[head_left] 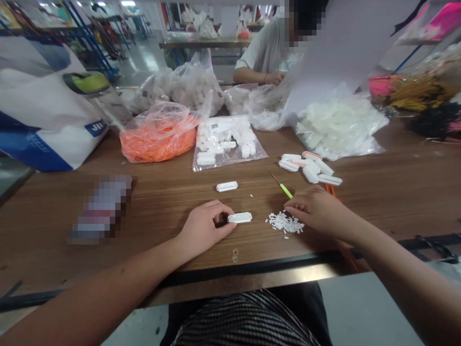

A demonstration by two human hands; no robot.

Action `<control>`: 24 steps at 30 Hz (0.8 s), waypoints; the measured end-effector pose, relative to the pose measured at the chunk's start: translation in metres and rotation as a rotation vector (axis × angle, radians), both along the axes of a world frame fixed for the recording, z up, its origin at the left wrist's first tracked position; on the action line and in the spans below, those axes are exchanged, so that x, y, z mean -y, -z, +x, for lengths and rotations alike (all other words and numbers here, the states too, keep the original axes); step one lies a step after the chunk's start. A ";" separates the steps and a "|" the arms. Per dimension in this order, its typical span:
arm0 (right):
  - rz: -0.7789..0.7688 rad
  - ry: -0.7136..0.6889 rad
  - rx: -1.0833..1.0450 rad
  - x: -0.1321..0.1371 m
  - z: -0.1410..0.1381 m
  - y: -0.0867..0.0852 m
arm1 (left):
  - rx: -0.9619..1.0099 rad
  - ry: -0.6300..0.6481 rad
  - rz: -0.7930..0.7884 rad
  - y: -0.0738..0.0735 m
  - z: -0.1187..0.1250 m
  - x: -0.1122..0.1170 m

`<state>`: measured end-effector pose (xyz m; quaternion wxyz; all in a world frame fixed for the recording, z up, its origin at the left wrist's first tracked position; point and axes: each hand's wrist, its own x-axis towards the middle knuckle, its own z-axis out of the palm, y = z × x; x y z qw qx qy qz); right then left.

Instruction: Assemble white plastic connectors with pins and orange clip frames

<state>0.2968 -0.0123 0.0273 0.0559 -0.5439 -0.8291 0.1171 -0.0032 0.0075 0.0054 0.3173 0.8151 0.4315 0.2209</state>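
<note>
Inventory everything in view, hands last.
Table: one, brown, centre
Held connector: one, white, front
Loose connector: one, white, centre
Pieces: many, white, front right
Pick: one, green handle, right
Housings: several, white/orange, right
Flat bag: one, clear, centre
Orange-filled bag: one, clear, left
Pale-filled bag: one, clear, right
Rear bags: several, clear, back
Bottle: one, green lid, left
Sack: one, white/blue, left
Pixelated item: one, grey/red, left
Wires: several, multicoloured, far right
Co-worker: one, pale shirt, opposite
Left hand: one, bare, gripping connector
Right hand: one, bare, by pieces
</note>
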 end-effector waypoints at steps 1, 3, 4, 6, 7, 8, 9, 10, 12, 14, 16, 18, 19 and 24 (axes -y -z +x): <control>-0.003 0.018 -0.029 0.000 -0.001 0.001 | -0.001 0.000 -0.001 0.000 0.000 0.000; -0.020 0.057 -0.083 0.001 -0.002 0.002 | 0.001 0.004 -0.002 -0.001 0.000 0.000; -0.036 0.075 -0.105 0.001 -0.002 0.002 | 0.001 0.005 -0.003 -0.001 0.000 0.000; -0.066 0.094 -0.134 0.001 -0.002 0.002 | 0.000 0.003 -0.007 -0.002 0.000 0.000; -0.075 0.096 -0.143 0.001 -0.002 0.001 | 0.000 0.000 -0.009 -0.002 0.000 0.000; -0.081 0.098 -0.148 0.002 -0.003 0.000 | 0.001 -0.002 -0.010 -0.002 0.001 0.000; -0.087 0.106 -0.153 0.002 -0.003 -0.001 | 0.002 -0.005 -0.009 -0.002 0.000 0.000; -0.095 0.122 -0.161 0.003 -0.003 -0.002 | 0.004 -0.006 -0.008 -0.002 0.000 0.000; -0.129 0.178 -0.185 0.004 -0.004 -0.004 | 0.005 -0.008 -0.007 -0.001 0.000 0.000; -0.172 0.230 -0.203 0.004 -0.006 -0.005 | 0.004 -0.008 -0.004 0.000 0.000 0.000; -0.198 0.244 -0.205 0.004 -0.008 -0.006 | 0.001 -0.005 0.000 0.001 0.001 0.000; -0.206 0.242 -0.197 0.004 -0.009 -0.005 | 0.003 -0.004 0.004 0.001 0.001 -0.001; -0.209 0.246 -0.194 0.003 -0.010 -0.004 | 0.006 -0.003 0.006 0.002 0.001 -0.001; -0.295 0.320 -0.207 0.000 -0.008 -0.005 | 0.008 0.000 0.006 0.001 0.000 -0.001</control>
